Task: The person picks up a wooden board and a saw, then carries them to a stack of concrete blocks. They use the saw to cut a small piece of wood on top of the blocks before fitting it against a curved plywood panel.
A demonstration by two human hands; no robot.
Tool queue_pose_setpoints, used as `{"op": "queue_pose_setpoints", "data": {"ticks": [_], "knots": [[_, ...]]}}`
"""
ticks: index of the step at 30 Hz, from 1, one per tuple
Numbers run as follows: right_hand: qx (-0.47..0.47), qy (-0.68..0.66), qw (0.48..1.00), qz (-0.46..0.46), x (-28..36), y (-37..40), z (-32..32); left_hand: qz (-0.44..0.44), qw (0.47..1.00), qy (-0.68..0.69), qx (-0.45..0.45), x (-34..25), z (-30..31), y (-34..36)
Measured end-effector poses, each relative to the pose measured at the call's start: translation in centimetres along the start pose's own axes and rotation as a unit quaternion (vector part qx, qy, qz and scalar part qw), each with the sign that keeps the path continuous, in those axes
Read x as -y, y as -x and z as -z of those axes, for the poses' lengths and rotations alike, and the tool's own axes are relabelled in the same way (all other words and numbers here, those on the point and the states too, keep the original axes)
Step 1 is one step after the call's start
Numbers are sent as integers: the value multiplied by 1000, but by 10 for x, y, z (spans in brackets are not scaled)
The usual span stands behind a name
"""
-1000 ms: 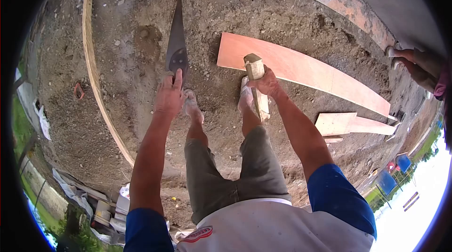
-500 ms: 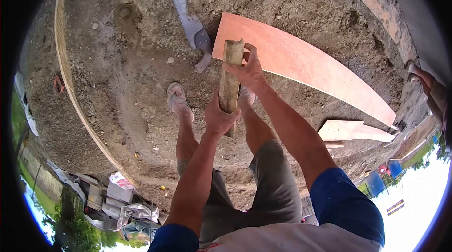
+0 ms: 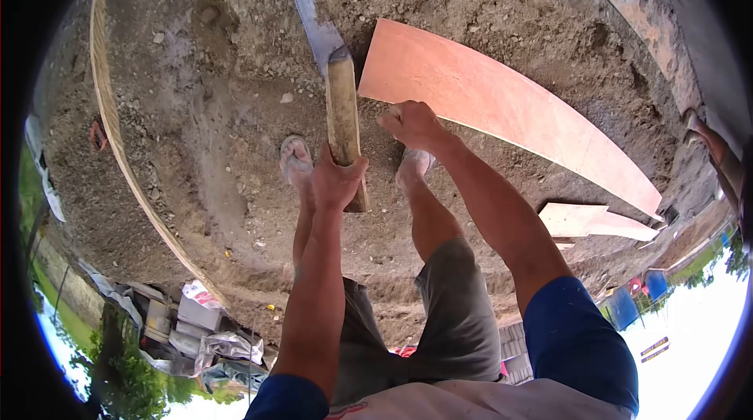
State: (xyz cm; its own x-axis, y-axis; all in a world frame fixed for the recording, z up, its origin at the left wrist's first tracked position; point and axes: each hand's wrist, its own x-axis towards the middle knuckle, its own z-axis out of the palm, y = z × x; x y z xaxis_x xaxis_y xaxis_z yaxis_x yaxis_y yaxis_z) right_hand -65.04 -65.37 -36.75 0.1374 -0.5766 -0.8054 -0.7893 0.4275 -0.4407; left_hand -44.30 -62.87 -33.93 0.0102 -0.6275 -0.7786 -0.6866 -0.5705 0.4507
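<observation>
My left hand (image 3: 337, 178) grips a short wooden stake (image 3: 342, 106) near its lower end and holds it upright in front of my legs. My right hand (image 3: 412, 123) hovers just right of the stake with loosely curled fingers and nothing in it. A handsaw (image 3: 307, 12) lies on the dirt beyond the stake's top. A long curved plywood strip (image 3: 502, 106) lies on the ground to the right. My sandalled feet (image 3: 296, 160) stand on the soil below the hands.
A bent thin wooden strip (image 3: 118, 145) runs along the left of the bare earth. Smaller board offcuts (image 3: 584, 220) lie at the right. Another person's hand (image 3: 706, 134) shows at the far right edge. Bags and blocks (image 3: 188, 318) sit at the lower left.
My left hand left the saw on the ground and took hold of the stake. My right hand has let go of the stake and moved to its right side.
</observation>
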Motion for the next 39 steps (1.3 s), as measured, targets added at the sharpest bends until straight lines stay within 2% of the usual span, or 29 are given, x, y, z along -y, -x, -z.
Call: {"op": "queue_pose_setpoints", "data": {"ticks": [1,3,4,5,6,7,9,11,13,14,17,18,19,20,21,22,23,25,27,28,31,32,35,36,39], "knots": [[18,-86,996,9,-14,-3,-20,-33,999,10,-34,8,4,-11],[15,-247,956,-161,-34,-14,-60,-27,999,-25,-6,12,20,-30],[14,-382,910,-162,-59,-23,-91,-24,999,-42,8,12,26,-39],[13,-509,845,-167,-85,-32,-122,-14,999,-24,38,13,30,-49],[11,-672,736,-83,-134,-50,-160,-4,998,-6,68,13,34,-58],[8,-805,593,5,-140,-58,-160,5,995,12,97,14,36,-68],[-104,-851,506,-90,-144,-78,-169,23,988,81,131,16,37,-80],[-212,-870,405,-186,-122,-81,-153,35,973,165,156,23,31,-83],[-234,-872,383,-193,-116,-74,-154,38,950,262,168,24,28,-79],[-245,-874,372,-195,-113,-71,-152,53,951,263,155,21,26,-75],[-36,-802,467,-369,-105,-61,-116,70,946,291,124,16,24,-62],[24,-672,651,-353,-100,-60,-99,60,938,319,118,25,24,-58],[81,-503,801,-316,-94,-59,-80,50,929,349,111,32,26,-55],[134,-303,906,-263,-92,-60,-67,45,904,396,154,39,33,-47],[39,-214,955,-204,-89,-62,-54,42,874,442,197,46,41,-38],[-58,-120,981,-141,-91,-68,-43,38,839,486,241,50,44,-35],[-153,-23,985,-76,-91,-77,-32,53,828,502,243,47,44,-36],[-165,39,985,-31,-90,-108,-6,86,804,535,245,48,46,-36],[-144,95,985,-25,-80,-140,8,98,915,340,194,48,39,-63],[-134,124,983,-20,-74,-155,13,103,952,237,163,48,35,-76],[-109,176,977,-56,-61,-187,11,66,974,154,154,41,29,-90],[-157,183,968,-67,-60,-195,6,57,974,153,157,51,24,-95],[-98,197,969,-114,-50,-206,19,42,974,151,165,83,7,-97],[-137,202,965,-97,-53,-209,19,40,974,151,164,90,3,-96],[-30,12,999,8,-71,-202,29,40,977,155,138,101,-3,-91]]}}
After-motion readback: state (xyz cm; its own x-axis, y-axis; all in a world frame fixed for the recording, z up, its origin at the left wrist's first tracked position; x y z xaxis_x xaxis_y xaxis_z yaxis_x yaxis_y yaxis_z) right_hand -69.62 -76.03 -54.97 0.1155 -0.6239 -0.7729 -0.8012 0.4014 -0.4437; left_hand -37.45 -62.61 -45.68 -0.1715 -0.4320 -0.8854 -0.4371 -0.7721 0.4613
